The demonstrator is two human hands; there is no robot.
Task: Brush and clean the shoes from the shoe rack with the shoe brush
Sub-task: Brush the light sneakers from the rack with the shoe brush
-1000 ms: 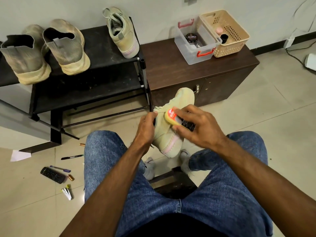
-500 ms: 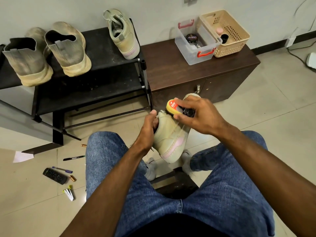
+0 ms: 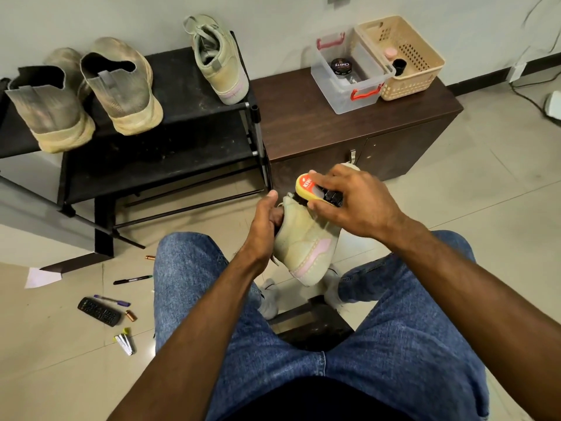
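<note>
Beige suede sneaker (image 3: 306, 247), trimmed in pale pink, is held up in the air between the person's knees, in front of the shoe rack (image 3: 182, 141) and the brown cabinet (image 3: 334, 129). The left hand (image 3: 267, 220) grips it at the opening, thumb up along the collar and fingers tucked inside. The right hand (image 3: 349, 202) is curled round a yellow shoe brush (image 3: 315, 189) with a red label, pressing it down on the upper part of the sneaker.

On the top shelf of the shoe rack, the matching sneaker (image 3: 221, 62) stands at the right edge, and two dusty grey knit shoes (image 3: 85, 92) sit side by side toward the left edge. On top of the cabinet, at its back right corner, a clear plastic box (image 3: 349, 74) with red handles holds a black polish tin (image 3: 341, 66); a beige basket (image 3: 403, 56) touches its right side.

On the floor left of the knees lie a remote control (image 3: 98, 311), two pens (image 3: 133, 279) and some batteries (image 3: 130, 315).
</note>
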